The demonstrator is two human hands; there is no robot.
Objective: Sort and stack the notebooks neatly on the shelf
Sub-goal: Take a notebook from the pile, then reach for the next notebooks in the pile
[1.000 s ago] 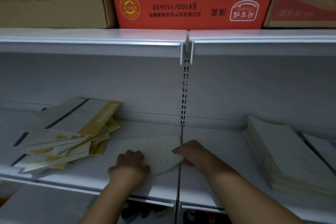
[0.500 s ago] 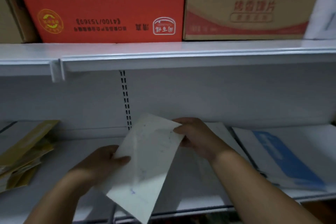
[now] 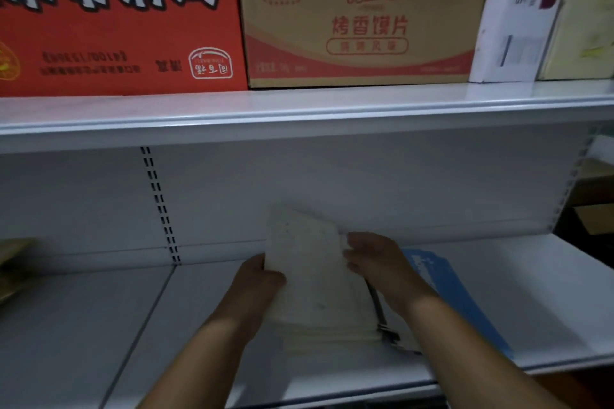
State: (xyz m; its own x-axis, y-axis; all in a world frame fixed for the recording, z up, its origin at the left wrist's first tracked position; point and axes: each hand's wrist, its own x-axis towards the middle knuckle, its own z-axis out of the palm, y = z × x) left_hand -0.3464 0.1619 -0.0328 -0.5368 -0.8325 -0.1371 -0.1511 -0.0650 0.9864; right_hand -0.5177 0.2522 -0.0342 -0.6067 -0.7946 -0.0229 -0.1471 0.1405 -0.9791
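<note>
A thin cream notebook [image 3: 309, 262] lies on top of a cream stack of notebooks [image 3: 332, 332] on the white shelf [image 3: 116, 325]. My left hand [image 3: 259, 279] grips the notebook's left edge. On its right edge rests my right hand [image 3: 375, 262], fingers curled against it. A white notebook with a blue stripe [image 3: 448, 289] lies right of the stack, partly under my right forearm. At the far left edge shows a corner of the yellow-and-white notebooks [image 3: 13, 262].
The upper shelf [image 3: 299, 109] overhangs close above, carrying a red carton [image 3: 116, 16], a brown carton [image 3: 358, 16] and a white box [image 3: 521, 16]. A slotted upright [image 3: 159, 206] marks the back panel. Bare shelf surface lies left of the stack and at the far right.
Both hands lifted the cream notebook from the shelf's middle, carried it right, and now have it lying on the cream stack. The view has swung right, so the yellow pile is almost out of sight.
</note>
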